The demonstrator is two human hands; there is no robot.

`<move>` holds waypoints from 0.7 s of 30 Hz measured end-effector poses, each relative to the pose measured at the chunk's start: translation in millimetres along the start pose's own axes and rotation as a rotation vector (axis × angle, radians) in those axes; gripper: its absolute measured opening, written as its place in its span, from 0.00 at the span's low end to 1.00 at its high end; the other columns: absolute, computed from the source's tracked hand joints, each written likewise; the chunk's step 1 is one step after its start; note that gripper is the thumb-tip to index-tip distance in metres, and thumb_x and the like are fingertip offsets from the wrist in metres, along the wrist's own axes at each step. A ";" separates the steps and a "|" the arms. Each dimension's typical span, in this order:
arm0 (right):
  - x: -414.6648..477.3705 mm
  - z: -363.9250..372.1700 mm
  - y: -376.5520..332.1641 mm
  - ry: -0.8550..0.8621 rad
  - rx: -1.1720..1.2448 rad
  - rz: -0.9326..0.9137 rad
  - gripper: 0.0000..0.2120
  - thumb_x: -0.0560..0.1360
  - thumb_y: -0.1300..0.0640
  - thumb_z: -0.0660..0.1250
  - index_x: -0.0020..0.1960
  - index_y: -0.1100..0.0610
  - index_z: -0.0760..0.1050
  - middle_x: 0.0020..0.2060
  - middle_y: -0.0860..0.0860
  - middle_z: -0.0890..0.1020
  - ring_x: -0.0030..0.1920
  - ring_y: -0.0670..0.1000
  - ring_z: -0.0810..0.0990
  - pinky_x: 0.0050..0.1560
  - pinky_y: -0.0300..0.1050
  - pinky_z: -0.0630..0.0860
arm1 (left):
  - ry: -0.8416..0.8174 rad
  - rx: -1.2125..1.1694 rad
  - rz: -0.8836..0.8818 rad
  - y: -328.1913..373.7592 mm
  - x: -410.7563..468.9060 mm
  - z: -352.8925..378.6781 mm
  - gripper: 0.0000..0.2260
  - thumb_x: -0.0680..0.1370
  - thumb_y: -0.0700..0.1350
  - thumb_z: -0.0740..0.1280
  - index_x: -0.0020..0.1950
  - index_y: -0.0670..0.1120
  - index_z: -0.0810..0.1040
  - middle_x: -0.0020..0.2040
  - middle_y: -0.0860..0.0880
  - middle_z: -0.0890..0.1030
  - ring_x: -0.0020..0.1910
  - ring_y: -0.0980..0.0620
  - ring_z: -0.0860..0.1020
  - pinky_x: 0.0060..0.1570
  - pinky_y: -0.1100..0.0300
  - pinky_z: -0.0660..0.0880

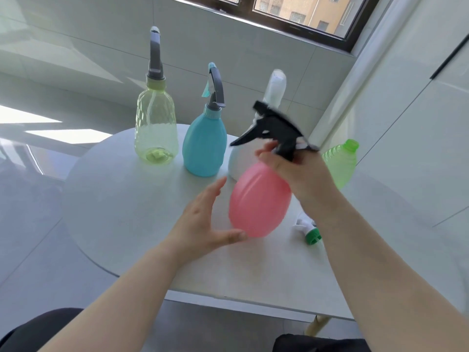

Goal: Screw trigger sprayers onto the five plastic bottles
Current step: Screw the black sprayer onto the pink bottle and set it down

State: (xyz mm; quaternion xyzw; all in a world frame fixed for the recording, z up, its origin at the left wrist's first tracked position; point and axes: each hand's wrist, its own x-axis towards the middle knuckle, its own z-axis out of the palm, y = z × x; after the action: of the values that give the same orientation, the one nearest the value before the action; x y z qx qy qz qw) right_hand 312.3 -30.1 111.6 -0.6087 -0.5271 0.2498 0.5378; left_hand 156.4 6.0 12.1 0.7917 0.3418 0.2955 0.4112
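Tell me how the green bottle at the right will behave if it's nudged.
The green bottle looks empty and translucent, so probably light and easily shoved. It appears tilted or lying, open neck up-right, so its rounded ribbed body may roll across the table. Thin plastic likely flexes rather than breaks.

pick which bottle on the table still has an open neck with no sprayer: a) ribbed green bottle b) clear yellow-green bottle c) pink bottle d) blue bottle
a: the ribbed green plastic bottle at the right shows a bare open neck, while the other three options carry sprayers.
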 end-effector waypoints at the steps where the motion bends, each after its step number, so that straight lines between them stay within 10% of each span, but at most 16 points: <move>1: 6.2 -5.1 -1.5 0.128 -0.051 0.002 0.07 0.68 0.59 0.70 0.35 0.49 0.74 0.32 0.47 0.79 0.30 0.36 0.74 0.35 0.27 0.69 | 0.019 0.064 0.023 0.7 -0.2 0.9 0.44 0.59 0.63 0.68 0.71 0.52 0.55 0.70 0.53 0.63 0.69 0.54 0.61 0.67 0.61 0.53; 6: 30.2 -30.3 6.3 0.478 -0.134 0.058 0.10 0.68 0.54 0.70 0.31 0.48 0.71 0.29 0.43 0.74 0.30 0.38 0.73 0.34 0.33 0.69 | -0.046 0.444 -0.020 -8.2 4.1 10.9 0.31 0.71 0.60 0.62 0.71 0.54 0.55 0.75 0.52 0.53 0.73 0.55 0.53 0.69 0.61 0.40; 21: 83.9 -26.7 52.8 0.670 -0.323 0.080 0.15 0.69 0.55 0.68 0.52 0.63 0.73 0.42 0.51 0.73 0.43 0.50 0.70 0.37 0.33 0.59 | -0.129 0.644 -0.045 -17.5 11.0 19.6 0.27 0.74 0.62 0.54 0.70 0.54 0.55 0.75 0.54 0.52 0.73 0.56 0.46 0.70 0.57 0.38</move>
State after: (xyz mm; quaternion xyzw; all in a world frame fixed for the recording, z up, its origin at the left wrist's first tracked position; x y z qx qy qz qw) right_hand 382.1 42.9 93.0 -0.7538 -0.3303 -0.0290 0.5673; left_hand 172.4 13.3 -10.3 0.8904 0.4083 0.1124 0.1666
